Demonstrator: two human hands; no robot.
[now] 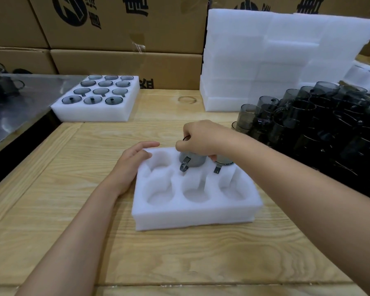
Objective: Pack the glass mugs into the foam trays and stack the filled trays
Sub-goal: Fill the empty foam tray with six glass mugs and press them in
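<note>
A white foam tray (192, 212) with six round pockets lies on the wooden table in front of me. My right hand (201, 138) grips a smoky grey glass mug (191, 162) from above, partly sunk into the back middle pocket, handle toward me. Another mug (222, 162) sits seated in the back right pocket. My left hand (132, 161) rests with straight fingers on the tray's back left corner. The three front pockets and the back left pocket hold nothing. A filled foam tray (94, 112) with several mugs stands at the back left.
Several loose dark glass mugs (320, 127) crowd the table's right side. A tall stack of white foam trays (276, 56) leans at the back right. Cardboard boxes (120, 28) wall off the back. A metal surface (19, 107) adjoins the table on the left.
</note>
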